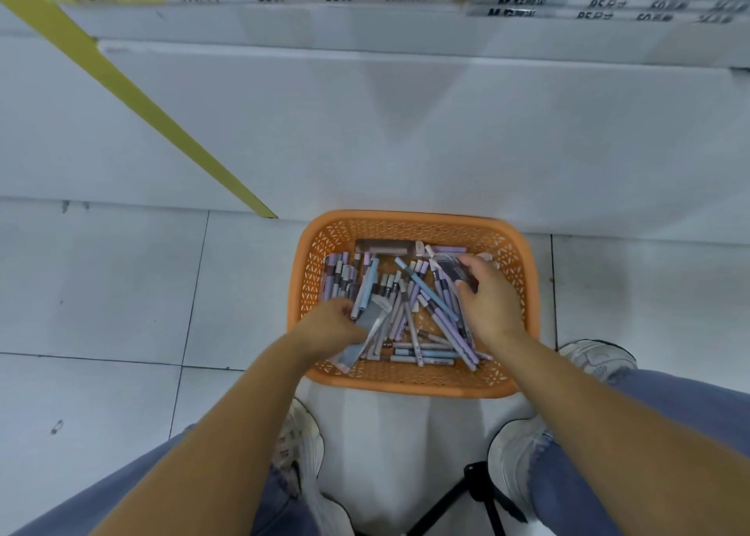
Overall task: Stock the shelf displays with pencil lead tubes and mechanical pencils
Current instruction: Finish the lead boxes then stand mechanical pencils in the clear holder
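Floor: pale tiles (101,292) below a white shelf base (406,129).
Stock: mechanical pencils (436,312) and short tubes (339,280) jumbled in an orange basket (406,387).
Left hand (324,324): fingers curled round a grey packet (371,316).
Right hand (491,300): fingers pinch a dark packet (454,269).
Risk: crossed pencils could snag on a lifted packet and spill over the rim.

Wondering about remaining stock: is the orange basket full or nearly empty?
Partly full: loose pencils cover the floor of the orange basket, well below its rim. Left hand grips a grey packet, right hand a dark packet.
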Motion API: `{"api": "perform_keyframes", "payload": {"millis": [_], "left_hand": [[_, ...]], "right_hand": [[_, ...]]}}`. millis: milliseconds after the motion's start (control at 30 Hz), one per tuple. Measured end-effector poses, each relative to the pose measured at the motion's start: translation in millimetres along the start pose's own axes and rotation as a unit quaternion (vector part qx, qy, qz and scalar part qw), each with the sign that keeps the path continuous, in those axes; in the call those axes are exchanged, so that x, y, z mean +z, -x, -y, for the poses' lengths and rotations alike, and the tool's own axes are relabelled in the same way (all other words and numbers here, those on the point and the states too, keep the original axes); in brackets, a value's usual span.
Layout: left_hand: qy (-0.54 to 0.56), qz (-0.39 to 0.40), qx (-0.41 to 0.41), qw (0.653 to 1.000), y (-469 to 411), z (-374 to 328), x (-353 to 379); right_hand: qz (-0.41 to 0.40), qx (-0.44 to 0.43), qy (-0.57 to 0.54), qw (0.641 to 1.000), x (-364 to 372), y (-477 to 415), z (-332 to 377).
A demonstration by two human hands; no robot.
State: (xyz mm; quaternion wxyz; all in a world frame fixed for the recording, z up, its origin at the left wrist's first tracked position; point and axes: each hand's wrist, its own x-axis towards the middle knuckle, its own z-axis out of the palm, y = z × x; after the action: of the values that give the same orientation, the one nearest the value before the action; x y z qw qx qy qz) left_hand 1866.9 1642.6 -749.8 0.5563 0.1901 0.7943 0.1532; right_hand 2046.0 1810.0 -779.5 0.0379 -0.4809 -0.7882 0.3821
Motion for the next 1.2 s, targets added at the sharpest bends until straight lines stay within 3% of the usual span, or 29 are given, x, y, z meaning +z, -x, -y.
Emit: {"api": "perform_keyframes", "payload": {"millis": [67, 133, 200, 267, 367, 467, 567, 800, 1067, 1200], "left_hand": [[0.004, 0.046, -0.024, 0.999, 4.9, -4.7, -14.4], [-0.065, 0.074, -0.036, 0.994, 8.0, -10.9, -26.3], [-0.172, 0.078, -0.035, 0.981, 7.0, -17.1, -34.1], [-0.194, 0.065, -0.012, 0.979, 2.4, -23.0, -36.6], [-0.093, -0.01, 0.086, 0.992, -9.3, -30.7, -29.5], [-0.03, -0.111, 0.145, 0.983, -30.2, -38.8, -22.7], [-0.063, -0.159, 0.177, 0.969, -56.0, -39.6, -17.5], [-0.204, -0.187, 0.138, 0.951, -84.9, -35.2, -4.1], [-0.116, -0.208, 0.119, 0.964, -52.4, -28.2, -20.0], [-0.133, -0.206, 0.071, 0.967, -26.5, -1.9, -16.5]], "right_hand": [[0.001, -0.004, -0.023, 1.0, 1.0, 2.5, 3.5], [0.02, 0.0, -0.041, 0.999, 1.2, 2.4, 6.7], [0.05, 0.01, -0.06, 0.997, 1.6, -0.5, 9.0], [0.079, 0.034, -0.079, 0.993, 2.5, -5.5, 9.3], [0.096, 0.053, -0.082, 0.991, 4.9, -12.0, 5.3], [0.093, 0.072, -0.1, 0.988, 7.2, -14.5, 0.3], [0.091, 0.088, -0.11, 0.986, 7.3, -14.9, -4.2], [0.085, 0.093, -0.13, 0.984, 8.4, -12.8, -17.1], [0.092, 0.119, -0.151, 0.977, 4.1, -15.1, -17.9], [0.084, 0.109, -0.147, 0.979, -2.1, -8.6, -12.1]]}}
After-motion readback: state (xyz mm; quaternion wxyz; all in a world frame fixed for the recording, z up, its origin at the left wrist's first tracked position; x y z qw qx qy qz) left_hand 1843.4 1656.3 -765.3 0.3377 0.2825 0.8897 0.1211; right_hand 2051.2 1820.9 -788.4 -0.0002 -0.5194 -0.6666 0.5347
